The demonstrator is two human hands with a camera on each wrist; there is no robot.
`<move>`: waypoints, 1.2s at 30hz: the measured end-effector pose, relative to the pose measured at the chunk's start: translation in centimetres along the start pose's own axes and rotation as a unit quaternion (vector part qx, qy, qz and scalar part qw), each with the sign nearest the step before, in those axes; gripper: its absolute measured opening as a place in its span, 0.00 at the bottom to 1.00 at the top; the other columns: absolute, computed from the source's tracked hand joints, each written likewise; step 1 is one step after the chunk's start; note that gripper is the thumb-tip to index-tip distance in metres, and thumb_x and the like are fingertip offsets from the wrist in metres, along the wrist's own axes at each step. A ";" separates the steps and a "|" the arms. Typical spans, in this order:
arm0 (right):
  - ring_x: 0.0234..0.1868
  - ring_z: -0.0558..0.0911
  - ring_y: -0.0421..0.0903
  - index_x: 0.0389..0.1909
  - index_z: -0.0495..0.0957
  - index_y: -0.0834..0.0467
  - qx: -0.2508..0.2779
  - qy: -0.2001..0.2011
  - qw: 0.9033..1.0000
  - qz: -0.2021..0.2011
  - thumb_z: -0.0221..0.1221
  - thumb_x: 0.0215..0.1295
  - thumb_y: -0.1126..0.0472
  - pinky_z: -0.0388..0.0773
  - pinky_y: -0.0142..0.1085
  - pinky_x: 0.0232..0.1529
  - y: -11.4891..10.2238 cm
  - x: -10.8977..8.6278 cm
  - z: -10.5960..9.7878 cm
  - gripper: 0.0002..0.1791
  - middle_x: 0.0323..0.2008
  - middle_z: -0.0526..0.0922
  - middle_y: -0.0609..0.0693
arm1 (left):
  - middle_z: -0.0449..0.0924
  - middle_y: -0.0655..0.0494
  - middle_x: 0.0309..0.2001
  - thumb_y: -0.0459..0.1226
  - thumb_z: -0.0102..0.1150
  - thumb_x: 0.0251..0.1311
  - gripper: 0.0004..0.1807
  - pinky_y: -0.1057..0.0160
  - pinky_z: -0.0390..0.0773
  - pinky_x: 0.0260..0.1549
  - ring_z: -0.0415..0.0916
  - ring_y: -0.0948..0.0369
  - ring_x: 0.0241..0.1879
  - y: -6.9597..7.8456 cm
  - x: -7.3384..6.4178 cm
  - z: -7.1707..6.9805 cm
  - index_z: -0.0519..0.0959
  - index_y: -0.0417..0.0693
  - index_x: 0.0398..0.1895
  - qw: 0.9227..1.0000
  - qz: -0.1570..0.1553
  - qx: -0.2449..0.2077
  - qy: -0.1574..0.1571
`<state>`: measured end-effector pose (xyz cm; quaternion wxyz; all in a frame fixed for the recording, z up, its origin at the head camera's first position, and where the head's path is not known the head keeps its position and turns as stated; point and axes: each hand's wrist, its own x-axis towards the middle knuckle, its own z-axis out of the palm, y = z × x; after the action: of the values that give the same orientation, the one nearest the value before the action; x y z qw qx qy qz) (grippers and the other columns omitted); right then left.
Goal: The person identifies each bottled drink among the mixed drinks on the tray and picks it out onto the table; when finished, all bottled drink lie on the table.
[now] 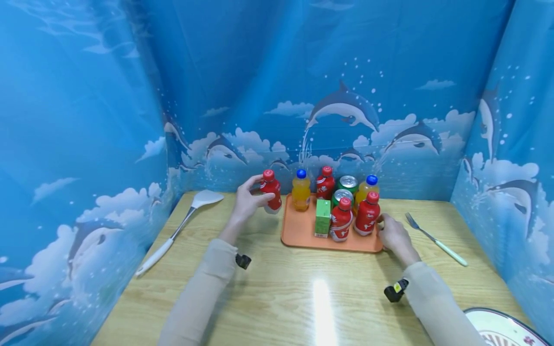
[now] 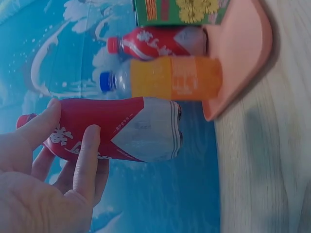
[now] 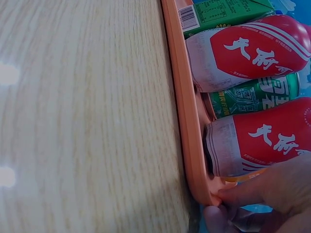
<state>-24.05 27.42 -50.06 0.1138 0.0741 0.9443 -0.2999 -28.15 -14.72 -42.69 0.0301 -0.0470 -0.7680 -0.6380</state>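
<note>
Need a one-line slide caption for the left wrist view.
A left hand holds a red-capped bottle off the wooden table, near an orange drink bottle on the salmon tray.

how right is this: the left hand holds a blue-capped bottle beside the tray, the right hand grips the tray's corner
The cap is red, not blue, as the head view shows; the left hand does hold the bottle beside the tray and the right hand grips its corner.
</note>
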 end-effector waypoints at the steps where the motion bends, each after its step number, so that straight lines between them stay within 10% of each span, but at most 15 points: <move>1: 0.20 0.79 0.46 0.69 0.64 0.71 0.002 -0.001 1.000 0.002 0.49 0.73 0.70 0.78 0.37 0.22 0.0 0.0 0.0 0.25 0.33 0.81 0.62 | 0.78 0.43 0.68 0.33 0.75 0.61 0.35 0.52 0.91 0.47 0.81 0.41 0.63 -0.1 0.2 -0.3 0.75 0.51 0.73 1.000 -0.004 -0.002 0.002; 21: 0.23 0.80 0.46 0.68 0.65 0.69 0.014 0.005 1.000 -0.006 0.51 0.71 0.70 0.81 0.37 0.24 0.4 0.0 0.2 0.26 0.45 0.81 0.71 | 0.71 0.44 0.73 0.36 0.71 0.66 0.38 0.62 0.89 0.47 0.77 0.44 0.69 -3.0 3.8 -6.0 0.69 0.53 0.78 0.995 -0.065 0.012 0.079; 36: 0.26 0.81 0.47 0.70 0.65 0.69 0.026 0.002 1.000 0.008 0.52 0.73 0.69 0.82 0.36 0.25 0.4 0.0 0.3 0.25 0.48 0.81 0.72 | 0.72 0.46 0.74 0.35 0.71 0.66 0.38 0.66 0.86 0.46 0.76 0.48 0.64 -5.3 5.4 -7.2 0.69 0.55 0.78 0.986 -0.085 0.035 0.141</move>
<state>-23.92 27.58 -50.47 0.1121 0.0849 0.9359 -0.3230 -34.18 -22.58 -45.94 0.0858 0.1100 -0.7792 -0.6110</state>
